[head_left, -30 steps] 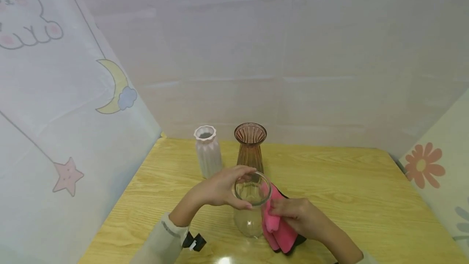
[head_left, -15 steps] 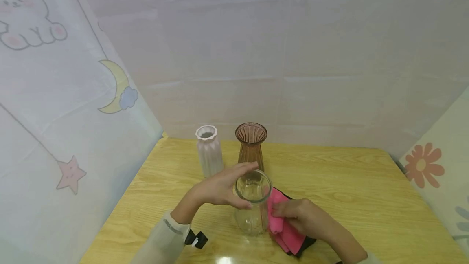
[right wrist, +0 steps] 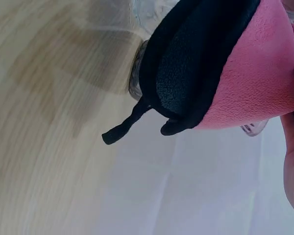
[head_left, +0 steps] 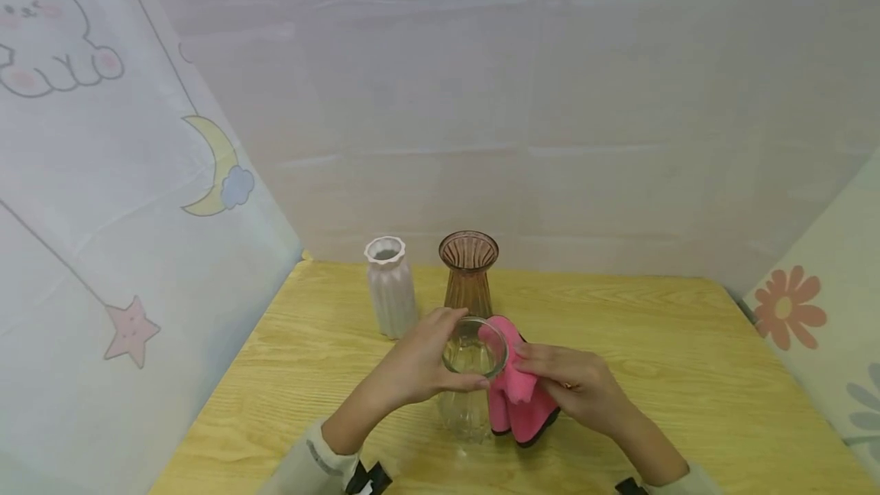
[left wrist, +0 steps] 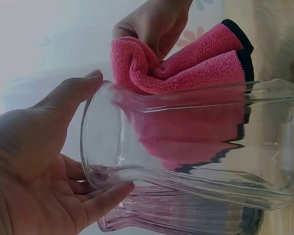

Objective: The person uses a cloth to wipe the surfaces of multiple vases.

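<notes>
A clear glass vase (head_left: 464, 412) stands upright near the front of the table. My left hand (head_left: 418, 361) holds it at the rim, thumb on the near side and fingers around the far side. On the vase's right, my right hand (head_left: 584, 386) pinches a folded pink cloth (head_left: 525, 409) with dark edging. The left wrist view shows the fluffy cloth (left wrist: 201, 66) along the vase's side, its pink showing through the glass (left wrist: 279, 147). A dark underside and a hanging loop (right wrist: 125, 126) of the cloth appear in the right wrist view.
Close behind the clear vase stands a brownish-pink ribbed glass vase (head_left: 469, 289). To its left is a pale, pleated vase (head_left: 393, 298). The wooden table (head_left: 660, 357) meets a light fabric backdrop (head_left: 426, 98) at the back and sides.
My right hand has carried the cloth away to the right, then back up against the vase near its rim. The left hand keeps its place at the rim with a slight turn.
</notes>
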A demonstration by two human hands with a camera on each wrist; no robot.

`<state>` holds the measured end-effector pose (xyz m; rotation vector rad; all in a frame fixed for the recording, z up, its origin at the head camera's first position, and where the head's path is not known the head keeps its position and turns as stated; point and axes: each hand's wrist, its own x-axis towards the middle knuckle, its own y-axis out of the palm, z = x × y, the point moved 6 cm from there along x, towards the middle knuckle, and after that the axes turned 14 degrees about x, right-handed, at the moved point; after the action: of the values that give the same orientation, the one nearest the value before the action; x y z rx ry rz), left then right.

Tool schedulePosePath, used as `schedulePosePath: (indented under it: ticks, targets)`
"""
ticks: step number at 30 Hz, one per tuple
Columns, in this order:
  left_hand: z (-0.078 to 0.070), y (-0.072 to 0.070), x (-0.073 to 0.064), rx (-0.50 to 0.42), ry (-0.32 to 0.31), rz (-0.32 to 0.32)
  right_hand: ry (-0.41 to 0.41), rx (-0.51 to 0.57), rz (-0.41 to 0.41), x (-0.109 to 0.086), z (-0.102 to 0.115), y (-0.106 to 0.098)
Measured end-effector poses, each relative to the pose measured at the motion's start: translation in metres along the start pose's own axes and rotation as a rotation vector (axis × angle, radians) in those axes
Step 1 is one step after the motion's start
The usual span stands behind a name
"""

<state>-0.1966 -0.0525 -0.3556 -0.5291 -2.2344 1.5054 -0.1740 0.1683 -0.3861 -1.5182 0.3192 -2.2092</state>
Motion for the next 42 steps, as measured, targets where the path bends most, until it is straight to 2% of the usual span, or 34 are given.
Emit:
schedulePosePath:
  ticks: [3, 9, 14, 22, 30, 34, 39, 42]
  targets:
    - [-0.001, 0.001, 0.001, 0.025, -0.004, 0.001, 0.008, 0.005, 0.002, 0.000, -0.002, 0.004]
    - [-0.003, 0.001, 0.001, 0.067, -0.004, 0.041, 0.021, 0.008, 0.017, 0.000, -0.001, 0.008]
    - [-0.005, -0.002, 0.003, 0.094, 0.038, 0.060, 0.040, 0.051, 0.059, -0.002, -0.002, 0.016]
    - [-0.003, 0.000, 0.006, 0.078, 0.123, 0.097, 0.028, 0.035, 0.104, -0.007, -0.001, 0.024]
    - [0.004, 0.002, 0.011, 0.033, 0.226, 0.191, 0.201, 0.099, 0.229, -0.021, -0.002, 0.031]
    - [0.008, 0.003, 0.014, 0.025, 0.257, 0.220, 0.246, 0.036, 0.304, -0.025, -0.005, 0.035]
    - [0.011, 0.002, 0.017, -0.010, 0.276, 0.218, 0.285, -0.048, 0.411, -0.027, -0.012, 0.038]
    - [0.013, 0.001, 0.014, -0.039, 0.261, 0.193, 0.297, -0.038, 0.409, -0.025, -0.014, 0.033]
